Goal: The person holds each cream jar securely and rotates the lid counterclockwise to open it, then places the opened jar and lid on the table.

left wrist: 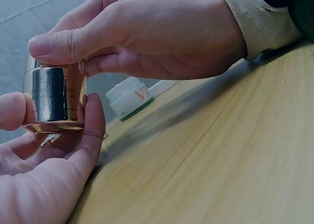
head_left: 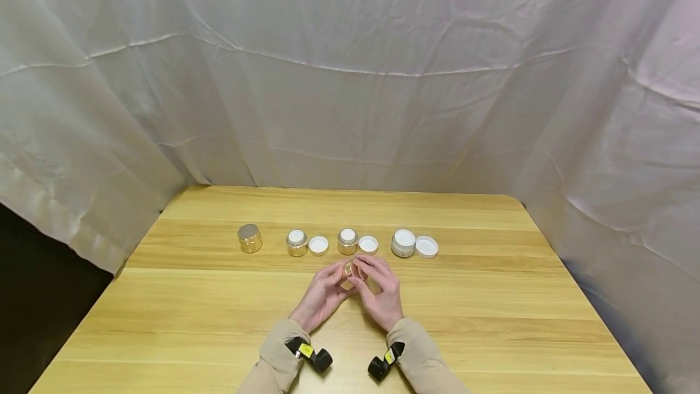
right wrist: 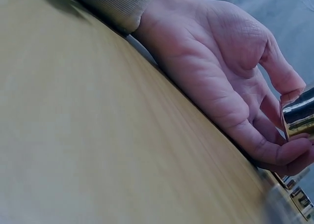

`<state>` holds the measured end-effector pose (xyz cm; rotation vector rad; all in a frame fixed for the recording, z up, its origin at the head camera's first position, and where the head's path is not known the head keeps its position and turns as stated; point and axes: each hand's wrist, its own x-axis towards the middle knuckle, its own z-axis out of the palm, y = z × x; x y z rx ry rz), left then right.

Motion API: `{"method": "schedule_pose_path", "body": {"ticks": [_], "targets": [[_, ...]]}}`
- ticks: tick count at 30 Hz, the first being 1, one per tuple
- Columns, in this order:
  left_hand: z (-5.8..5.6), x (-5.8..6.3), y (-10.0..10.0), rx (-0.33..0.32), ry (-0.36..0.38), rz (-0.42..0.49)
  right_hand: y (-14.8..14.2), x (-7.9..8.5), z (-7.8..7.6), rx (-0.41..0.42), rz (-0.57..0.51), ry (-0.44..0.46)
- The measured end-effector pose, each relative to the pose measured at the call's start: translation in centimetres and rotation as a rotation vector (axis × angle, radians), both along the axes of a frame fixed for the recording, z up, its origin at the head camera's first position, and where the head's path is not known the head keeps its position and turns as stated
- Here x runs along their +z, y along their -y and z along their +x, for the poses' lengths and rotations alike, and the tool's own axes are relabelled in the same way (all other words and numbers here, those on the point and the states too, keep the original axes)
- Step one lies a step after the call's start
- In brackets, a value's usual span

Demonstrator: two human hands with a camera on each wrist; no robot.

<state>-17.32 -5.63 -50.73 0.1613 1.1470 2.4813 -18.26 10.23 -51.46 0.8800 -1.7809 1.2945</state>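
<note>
A shiny gold cosmetic jar with printed lettering is held between both hands, near the front of the row of jars. My left hand grips the jar's body, thumb on one side and fingers round the other, as the left wrist view shows. From the other side my right hand grips the lid end, its thumb and fingertips curled round it and hiding most of that end. In the head view the jar lies tilted between the fingertips.
Behind the hands stand two open gold jars, each with an upturned white-lined lid beside it. A frosted jar and its lid are at right. A closed gold jar stands at left.
</note>
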Motion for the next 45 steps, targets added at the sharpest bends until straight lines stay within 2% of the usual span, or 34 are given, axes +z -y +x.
{"method": "schedule_pose_path", "body": {"ticks": [8, 14, 18, 23, 26, 31, 37, 41, 45], "targets": [[0.0, -0.1, 0.0, -0.004, -0.029, -0.004, 0.0, 0.1, 0.1, 0.014, 0.028, -0.042], [0.0, -0.2, 0.0, -0.019, -0.022, 0.021, 0.2, 0.1, 0.1, 0.039, 0.064, -0.077], [0.0, -0.1, -0.1, -0.015, -0.009, 0.018, 0.3, 0.1, 0.3, 0.011, 0.061, -0.023], [-0.1, -0.1, 0.0, -0.007, 0.008, -0.006, 0.3, 0.1, 0.6, -0.11, 0.032, 0.094], [-0.1, -0.1, 0.0, -0.008, 0.012, -0.01, 0.3, 0.0, 0.7, -0.16, 0.032, 0.128], [-0.1, 0.0, 0.0, -0.021, 0.014, -0.012, 0.2, -0.1, 0.6, -0.176, 0.042, 0.142], [-0.1, 0.0, 0.0, -0.029, 0.024, 0.009, 0.2, -0.2, 0.3, -0.116, 0.047, 0.077], [-0.2, 0.0, 0.0, -0.027, 0.024, 0.011, 0.6, 1.5, 1.2, -0.071, 0.062, 0.054], [-0.2, 0.0, 0.0, -0.023, 0.021, 0.01, 0.9, 2.9, 2.0, -0.068, 0.056, 0.054]]}}
